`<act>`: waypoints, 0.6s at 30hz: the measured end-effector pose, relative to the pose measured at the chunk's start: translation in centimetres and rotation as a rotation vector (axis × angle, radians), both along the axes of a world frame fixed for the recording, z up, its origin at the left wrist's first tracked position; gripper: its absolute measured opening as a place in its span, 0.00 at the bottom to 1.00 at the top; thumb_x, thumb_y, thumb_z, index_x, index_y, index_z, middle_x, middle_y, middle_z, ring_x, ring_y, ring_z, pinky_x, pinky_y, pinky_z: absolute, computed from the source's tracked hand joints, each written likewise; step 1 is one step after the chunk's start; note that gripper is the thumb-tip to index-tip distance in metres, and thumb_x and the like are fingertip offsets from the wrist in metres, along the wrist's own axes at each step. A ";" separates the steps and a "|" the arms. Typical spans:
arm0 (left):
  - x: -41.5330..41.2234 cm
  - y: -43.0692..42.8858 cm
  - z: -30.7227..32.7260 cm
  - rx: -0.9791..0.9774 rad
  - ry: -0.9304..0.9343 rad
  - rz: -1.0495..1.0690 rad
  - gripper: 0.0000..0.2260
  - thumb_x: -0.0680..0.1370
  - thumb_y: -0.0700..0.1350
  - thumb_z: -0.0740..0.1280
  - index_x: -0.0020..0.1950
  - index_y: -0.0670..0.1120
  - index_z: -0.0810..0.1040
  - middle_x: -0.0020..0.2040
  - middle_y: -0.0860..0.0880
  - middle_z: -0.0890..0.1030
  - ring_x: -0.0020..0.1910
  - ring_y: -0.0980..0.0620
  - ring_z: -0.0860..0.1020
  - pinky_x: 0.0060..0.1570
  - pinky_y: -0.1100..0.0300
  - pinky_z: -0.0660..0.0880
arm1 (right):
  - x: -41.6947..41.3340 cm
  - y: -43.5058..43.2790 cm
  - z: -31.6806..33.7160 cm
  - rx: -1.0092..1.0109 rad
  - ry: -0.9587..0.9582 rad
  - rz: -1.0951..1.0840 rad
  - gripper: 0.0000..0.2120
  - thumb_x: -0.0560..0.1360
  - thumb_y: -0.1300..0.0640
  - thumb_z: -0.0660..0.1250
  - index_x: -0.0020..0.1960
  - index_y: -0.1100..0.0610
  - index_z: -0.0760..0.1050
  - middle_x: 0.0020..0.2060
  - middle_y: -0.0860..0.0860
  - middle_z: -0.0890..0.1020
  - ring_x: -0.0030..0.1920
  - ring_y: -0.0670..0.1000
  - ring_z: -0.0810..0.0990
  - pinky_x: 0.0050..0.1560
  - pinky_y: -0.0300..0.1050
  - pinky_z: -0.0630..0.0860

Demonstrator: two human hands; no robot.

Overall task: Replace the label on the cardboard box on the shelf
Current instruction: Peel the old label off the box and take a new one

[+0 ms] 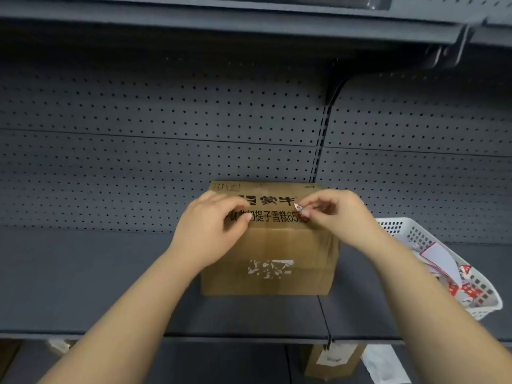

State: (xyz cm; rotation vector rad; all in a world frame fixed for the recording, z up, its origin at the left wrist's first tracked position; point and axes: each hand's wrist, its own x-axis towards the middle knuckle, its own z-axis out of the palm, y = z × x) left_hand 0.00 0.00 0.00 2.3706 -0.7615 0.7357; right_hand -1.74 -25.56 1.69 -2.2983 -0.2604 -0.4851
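A brown cardboard box with black printed characters on its top stands on the grey shelf. White torn label remnants stick to its front face. My left hand rests on the box's top left edge, fingers curled against the cardboard. My right hand hovers over the top right edge and pinches a small white and red label scrap between thumb and fingertips.
A white plastic basket holding white and red labels sits on the shelf to the right of the box. A perforated grey back panel rises behind. On the lower shelf stand another cardboard box and a white bag.
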 end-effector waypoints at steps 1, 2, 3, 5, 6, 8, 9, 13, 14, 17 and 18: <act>0.7 -0.1 0.0 -0.020 0.019 -0.003 0.08 0.76 0.51 0.66 0.53 0.52 0.81 0.46 0.55 0.83 0.50 0.53 0.75 0.49 0.54 0.73 | 0.8 -0.2 0.2 0.002 0.036 0.007 0.07 0.71 0.60 0.72 0.47 0.50 0.83 0.40 0.46 0.86 0.44 0.43 0.82 0.48 0.36 0.77; 0.8 -0.1 0.1 -0.005 0.045 0.016 0.08 0.76 0.51 0.66 0.52 0.53 0.81 0.46 0.55 0.83 0.50 0.53 0.75 0.48 0.54 0.73 | 1.1 -0.2 0.3 -0.015 0.074 0.005 0.07 0.72 0.60 0.72 0.47 0.50 0.83 0.41 0.46 0.86 0.45 0.44 0.82 0.50 0.38 0.77; 1.5 -0.2 -0.1 0.015 0.052 0.028 0.08 0.76 0.51 0.65 0.51 0.53 0.81 0.45 0.54 0.83 0.50 0.52 0.75 0.47 0.54 0.73 | 2.0 -0.5 0.3 -0.055 0.092 0.007 0.07 0.72 0.61 0.71 0.47 0.51 0.83 0.41 0.47 0.86 0.45 0.44 0.82 0.51 0.38 0.77; 2.3 -0.2 -0.8 0.053 0.090 0.042 0.09 0.76 0.53 0.64 0.51 0.53 0.81 0.45 0.54 0.83 0.50 0.52 0.75 0.48 0.52 0.74 | 3.4 -0.6 0.1 -0.143 0.109 0.003 0.08 0.73 0.61 0.70 0.48 0.51 0.83 0.43 0.46 0.85 0.46 0.42 0.81 0.51 0.36 0.75; 2.6 -0.2 -1.1 0.062 0.096 0.044 0.09 0.76 0.54 0.64 0.51 0.53 0.81 0.45 0.54 0.83 0.50 0.52 0.75 0.49 0.51 0.74 | 4.0 -0.7 0.0 -0.182 0.109 0.005 0.08 0.73 0.61 0.70 0.49 0.51 0.83 0.44 0.46 0.85 0.46 0.41 0.80 0.51 0.36 0.74; 3.0 -0.1 -1.7 0.063 0.097 0.050 0.12 0.76 0.56 0.63 0.51 0.53 0.81 0.46 0.54 0.83 0.50 0.52 0.75 0.52 0.50 0.74 | 5.1 -1.1 -0.2 -0.242 0.106 0.000 0.09 0.73 0.61 0.69 0.51 0.51 0.82 0.46 0.46 0.84 0.47 0.42 0.79 0.53 0.37 0.75; 3.3 -0.1 -2.0 0.072 0.089 0.049 0.14 0.75 0.58 0.61 0.52 0.53 0.81 0.46 0.55 0.83 0.51 0.52 0.75 0.54 0.50 0.73 | 5.8 -1.3 -0.5 -0.261 0.111 0.002 0.09 0.73 0.60 0.69 0.52 0.51 0.82 0.47 0.47 0.83 0.48 0.43 0.79 0.54 0.39 0.75; 3.5 -0.3 -2.6 0.104 0.066 0.059 0.19 0.74 0.63 0.57 0.54 0.55 0.80 0.49 0.56 0.82 0.53 0.53 0.75 0.55 0.54 0.67 | 7.4 -2.0 -1.1 -0.311 0.130 0.040 0.08 0.73 0.57 0.69 0.51 0.48 0.82 0.48 0.46 0.79 0.50 0.46 0.77 0.56 0.43 0.73; 3.5 -0.4 -2.6 0.110 0.057 0.065 0.19 0.74 0.63 0.57 0.54 0.55 0.80 0.50 0.56 0.81 0.53 0.53 0.75 0.55 0.55 0.66 | 7.6 -2.1 -1.1 -0.303 0.131 0.044 0.07 0.73 0.56 0.70 0.49 0.47 0.82 0.47 0.45 0.79 0.50 0.46 0.77 0.55 0.43 0.73; 3.5 -0.5 -2.8 0.114 0.016 0.069 0.18 0.74 0.62 0.59 0.52 0.55 0.81 0.49 0.56 0.81 0.52 0.52 0.75 0.52 0.54 0.67 | 7.9 -2.1 -1.3 -0.274 0.104 0.053 0.02 0.73 0.55 0.70 0.43 0.48 0.81 0.45 0.46 0.80 0.49 0.45 0.77 0.55 0.43 0.74; 3.5 -0.6 -2.9 0.114 0.009 0.069 0.17 0.74 0.62 0.59 0.52 0.55 0.82 0.48 0.56 0.81 0.51 0.52 0.76 0.51 0.54 0.68 | 7.9 -2.1 -1.3 -0.276 0.090 0.061 0.02 0.73 0.55 0.69 0.42 0.49 0.81 0.45 0.46 0.80 0.49 0.45 0.78 0.54 0.43 0.73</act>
